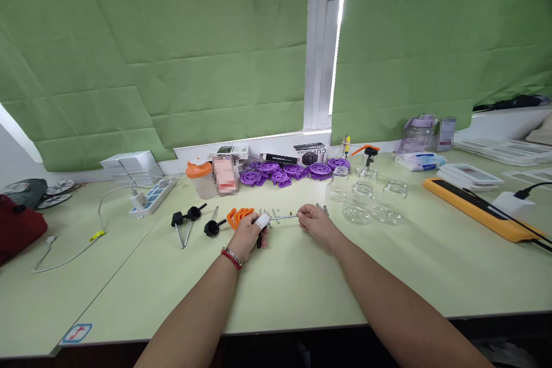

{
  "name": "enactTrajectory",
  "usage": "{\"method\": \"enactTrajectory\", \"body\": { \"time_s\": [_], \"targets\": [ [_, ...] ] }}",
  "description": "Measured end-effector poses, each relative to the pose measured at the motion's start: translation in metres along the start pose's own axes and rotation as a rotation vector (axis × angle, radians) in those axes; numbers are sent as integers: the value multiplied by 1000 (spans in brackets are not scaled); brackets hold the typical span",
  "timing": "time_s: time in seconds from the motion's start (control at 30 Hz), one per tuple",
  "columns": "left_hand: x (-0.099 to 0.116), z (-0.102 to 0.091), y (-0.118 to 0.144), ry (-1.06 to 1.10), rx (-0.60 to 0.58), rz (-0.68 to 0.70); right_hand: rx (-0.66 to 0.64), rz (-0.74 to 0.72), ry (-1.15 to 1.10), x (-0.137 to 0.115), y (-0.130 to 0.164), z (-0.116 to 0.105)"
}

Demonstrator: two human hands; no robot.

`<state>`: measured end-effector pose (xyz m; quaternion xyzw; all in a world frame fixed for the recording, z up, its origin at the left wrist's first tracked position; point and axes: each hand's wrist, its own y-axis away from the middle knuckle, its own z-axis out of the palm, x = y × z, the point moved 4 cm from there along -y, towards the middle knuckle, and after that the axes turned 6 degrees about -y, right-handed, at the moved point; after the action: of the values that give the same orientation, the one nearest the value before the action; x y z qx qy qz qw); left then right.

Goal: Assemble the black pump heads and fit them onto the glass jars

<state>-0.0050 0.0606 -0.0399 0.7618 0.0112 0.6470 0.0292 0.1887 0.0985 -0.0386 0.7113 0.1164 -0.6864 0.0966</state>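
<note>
My left hand (249,233), with a white wrap on one finger and a red band at the wrist, grips the black-knobbed end of a thin metal rod (283,217). My right hand (314,223) pinches the rod's other end. The rod lies level just above the pale green table (302,282). Orange clips (238,215) lie right behind my left hand. Several black-knobbed rods (188,222) rest to the left of it. Small springs and pins (319,207) lie behind the rod.
Clear glass cups (366,198) stand to the right. Purple round parts (288,172), small boxes and an orange-lidded jar (199,178) line the back. A power strip (153,195) with cables lies at left, a long orange device (478,207) at right.
</note>
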Motion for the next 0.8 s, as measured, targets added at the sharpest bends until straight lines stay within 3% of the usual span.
{"method": "enactTrajectory", "body": {
  "time_s": [0.4,0.8],
  "targets": [
    [1,1,0,-8,-12,-8,8,-23,170,-1,2,-1],
    [1,1,0,9,-16,-12,10,-15,153,1,1,0]
  ]
}}
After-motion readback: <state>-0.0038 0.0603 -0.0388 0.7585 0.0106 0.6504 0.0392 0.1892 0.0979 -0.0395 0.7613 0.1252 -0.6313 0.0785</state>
